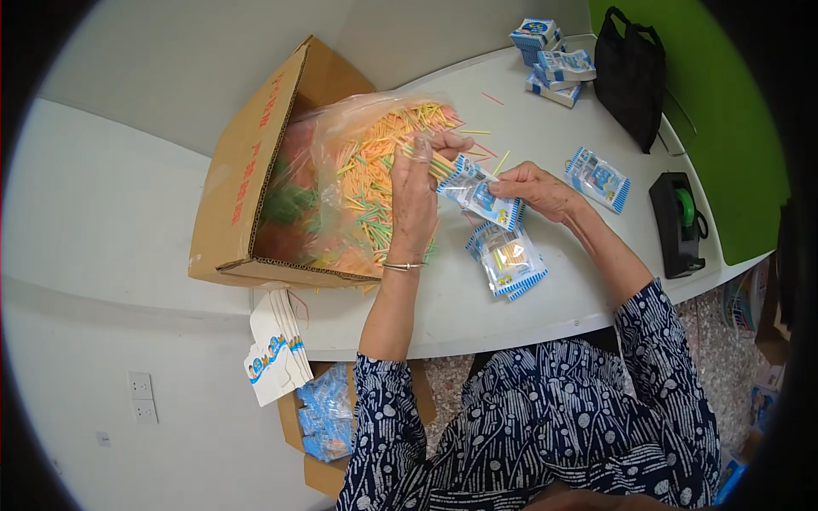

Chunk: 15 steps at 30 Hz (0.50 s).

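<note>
My left hand (413,200) is closed around a bundle of thin pastel sticks (440,165), mostly orange with some green. Their ends reach into the mouth of a small blue-and-white packet (474,194). Between thumb and fingers, my right hand (535,191) pinches the packet's other side. Beyond my left hand, a heap of loose sticks (362,166) in orange, yellow, green and pink spills from a clear plastic bag (328,136). Just below the held packet lie overlapping packets (511,264), the top one showing sticks through its window. Another packet (598,179) rests right of my right hand.
An open cardboard carton (243,170) lies on its side at left, holding the bag. Small boxes (555,64) and a black cloth bag (629,77) stand at the back right. A tape dispenser (673,230) sits at right. Flat cards (279,353) overhang the front-left edge, above a box of blue packets (326,409).
</note>
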Each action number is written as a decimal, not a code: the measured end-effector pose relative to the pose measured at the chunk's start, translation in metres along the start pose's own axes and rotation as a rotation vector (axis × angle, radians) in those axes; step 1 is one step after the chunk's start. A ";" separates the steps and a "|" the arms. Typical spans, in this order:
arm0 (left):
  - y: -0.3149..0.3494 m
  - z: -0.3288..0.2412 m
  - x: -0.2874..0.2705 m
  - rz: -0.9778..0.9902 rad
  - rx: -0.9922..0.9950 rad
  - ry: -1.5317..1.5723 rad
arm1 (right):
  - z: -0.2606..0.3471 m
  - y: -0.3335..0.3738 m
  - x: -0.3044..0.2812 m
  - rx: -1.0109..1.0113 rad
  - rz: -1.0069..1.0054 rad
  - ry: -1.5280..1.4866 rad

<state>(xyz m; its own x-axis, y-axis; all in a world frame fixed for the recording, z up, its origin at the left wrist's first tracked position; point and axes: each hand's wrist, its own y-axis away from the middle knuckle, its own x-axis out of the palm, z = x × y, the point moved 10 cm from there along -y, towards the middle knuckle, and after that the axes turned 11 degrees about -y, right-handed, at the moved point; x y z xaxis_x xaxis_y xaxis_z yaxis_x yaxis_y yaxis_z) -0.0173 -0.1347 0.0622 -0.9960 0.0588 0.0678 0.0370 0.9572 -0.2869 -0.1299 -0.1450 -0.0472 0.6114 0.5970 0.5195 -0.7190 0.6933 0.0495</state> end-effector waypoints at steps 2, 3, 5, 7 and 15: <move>0.003 0.003 0.008 0.097 -0.010 -0.073 | -0.002 0.000 -0.001 0.006 0.008 0.010; 0.003 0.004 0.009 0.100 -0.011 -0.072 | -0.003 0.001 -0.002 0.012 0.013 0.022; 0.005 0.002 0.010 0.105 0.036 -0.210 | -0.004 0.003 -0.005 0.011 0.004 0.009; 0.006 -0.006 0.005 0.060 0.117 -0.223 | -0.003 0.003 -0.002 0.011 0.004 -0.005; 0.015 -0.005 0.017 0.102 0.044 -0.043 | -0.005 0.008 -0.002 0.008 0.048 -0.020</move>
<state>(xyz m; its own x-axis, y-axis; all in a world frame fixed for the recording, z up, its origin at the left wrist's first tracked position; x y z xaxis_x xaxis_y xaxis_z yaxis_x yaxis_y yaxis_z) -0.0335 -0.1182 0.0642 -0.9898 0.1423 -0.0045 0.1357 0.9334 -0.3323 -0.1351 -0.1389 -0.0527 0.5695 0.6208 0.5387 -0.7497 0.6611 0.0306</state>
